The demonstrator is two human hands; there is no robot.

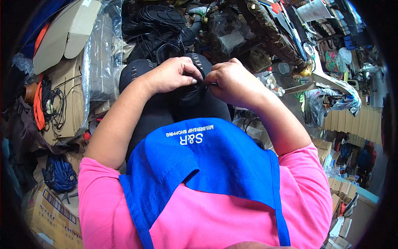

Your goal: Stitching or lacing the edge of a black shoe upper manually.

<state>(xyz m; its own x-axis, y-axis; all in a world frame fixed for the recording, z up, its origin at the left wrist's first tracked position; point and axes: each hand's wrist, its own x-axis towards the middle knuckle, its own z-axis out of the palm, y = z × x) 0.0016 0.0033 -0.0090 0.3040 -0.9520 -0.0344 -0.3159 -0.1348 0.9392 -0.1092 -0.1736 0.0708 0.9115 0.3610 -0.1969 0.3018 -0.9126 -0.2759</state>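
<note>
Over my lap, a small black piece (190, 93), perhaps a strap or shoe part, sits between my knees; its exact kind is hard to make out, dark against my black trousers (151, 118). My left hand (174, 74) bends its thumb and fingers together on the piece's upper edge. Close beside it, almost touching, my right hand (232, 79) is closed in a pinch at the same dark piece. Whatever its fingertips grip is hidden. A blue apron (232, 153) with white lettering covers my front.
Coiled black cords (155, 23) are heaped beyond my knees. Flattened cardboard (68, 33) and clear plastic stand at the left, near an orange strap (38, 108). At the right are a cluttered bench edge (282, 37), a white curved frame (327, 76) and plastic bags (315, 106).
</note>
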